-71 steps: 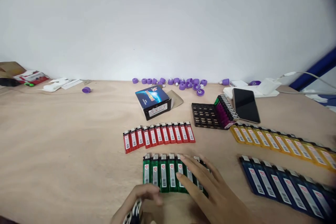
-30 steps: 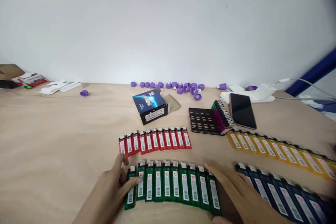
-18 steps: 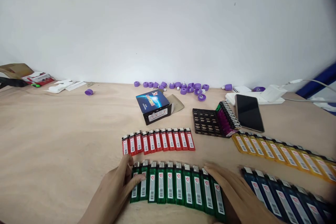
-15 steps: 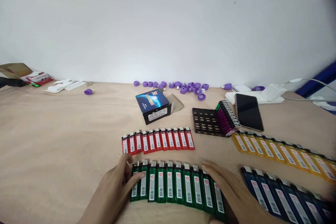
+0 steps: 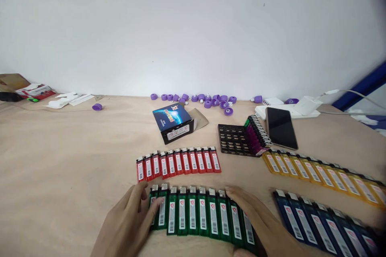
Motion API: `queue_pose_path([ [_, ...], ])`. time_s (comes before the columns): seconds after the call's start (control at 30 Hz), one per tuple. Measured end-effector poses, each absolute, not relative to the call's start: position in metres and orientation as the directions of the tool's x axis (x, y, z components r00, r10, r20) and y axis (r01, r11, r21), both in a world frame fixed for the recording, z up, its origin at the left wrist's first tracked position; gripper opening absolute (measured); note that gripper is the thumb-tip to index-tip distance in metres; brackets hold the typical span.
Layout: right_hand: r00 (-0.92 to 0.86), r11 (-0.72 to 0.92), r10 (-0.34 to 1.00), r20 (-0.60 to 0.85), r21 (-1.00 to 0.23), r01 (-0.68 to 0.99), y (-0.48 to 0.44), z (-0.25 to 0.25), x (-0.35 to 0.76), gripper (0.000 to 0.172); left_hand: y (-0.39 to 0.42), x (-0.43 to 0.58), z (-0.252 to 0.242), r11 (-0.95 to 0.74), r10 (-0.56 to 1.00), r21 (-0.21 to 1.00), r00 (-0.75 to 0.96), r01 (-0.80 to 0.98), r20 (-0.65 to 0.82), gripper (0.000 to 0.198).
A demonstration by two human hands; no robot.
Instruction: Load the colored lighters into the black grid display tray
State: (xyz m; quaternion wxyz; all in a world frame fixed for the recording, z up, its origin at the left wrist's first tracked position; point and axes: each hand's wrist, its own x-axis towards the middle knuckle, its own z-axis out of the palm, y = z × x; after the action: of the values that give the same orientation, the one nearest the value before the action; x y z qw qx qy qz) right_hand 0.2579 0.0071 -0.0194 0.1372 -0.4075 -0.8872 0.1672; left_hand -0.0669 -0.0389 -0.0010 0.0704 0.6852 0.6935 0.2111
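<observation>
A row of several green lighters [image 5: 192, 213] lies flat on the table, labels up and metal tops facing away from me. At its left end is my left hand [image 5: 129, 213], thumb resting over the leftmost lighters and the other fingers bent beside them, thumb and index apart. My right hand [image 5: 259, 217] lies along the right end, its fingers stretched out and partly covering the last lighters. Behind the green row sits a row of red lighters [image 5: 178, 162]. To the right are rows of blue lighters [image 5: 319, 225] and yellow lighters [image 5: 325, 176].
A dark blue lighter box [image 5: 173, 120] with an open flap stands behind the red row. Right of it is a black tray [image 5: 233, 140] with purple lighters [image 5: 255, 138] at one end. A phone [image 5: 282, 128], a white power strip [image 5: 301, 110] and purple caps [image 5: 208, 103] line the back.
The view has shifted slightly, moving the scene a little left. My hands stay at the two ends of the green row, with the right fingers reaching slightly further over its top.
</observation>
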Motion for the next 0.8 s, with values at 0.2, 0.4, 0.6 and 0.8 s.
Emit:
queue_pose_path([
  [0.2,-0.696,0.711,0.699,0.166,-0.265,0.651,0.014,-0.011,0.244,0.082,-0.029,-0.052,0.010,-0.650,0.754,0.086,0.628,0.755,0.193,0.060],
  [0.4,-0.787,0.773,0.607,0.109,-0.310,0.553,0.025,-0.022,0.232,0.081,-0.011,-0.048,0.016,-0.704,0.710,0.172,0.692,0.689,0.130,0.072],
  [0.6,-0.807,0.803,0.571,0.151,-0.308,0.510,0.028,-0.021,0.221,0.073,-0.019,-0.054,-0.003,-0.679,0.726,0.084,0.651,0.729,0.222,0.065],
  [0.8,-0.814,0.870,0.487,0.315,-0.255,0.422,0.034,-0.024,0.200,0.069,-0.033,-0.072,-0.007,-0.613,0.781,0.050,0.595,0.789,0.189,0.066],
])
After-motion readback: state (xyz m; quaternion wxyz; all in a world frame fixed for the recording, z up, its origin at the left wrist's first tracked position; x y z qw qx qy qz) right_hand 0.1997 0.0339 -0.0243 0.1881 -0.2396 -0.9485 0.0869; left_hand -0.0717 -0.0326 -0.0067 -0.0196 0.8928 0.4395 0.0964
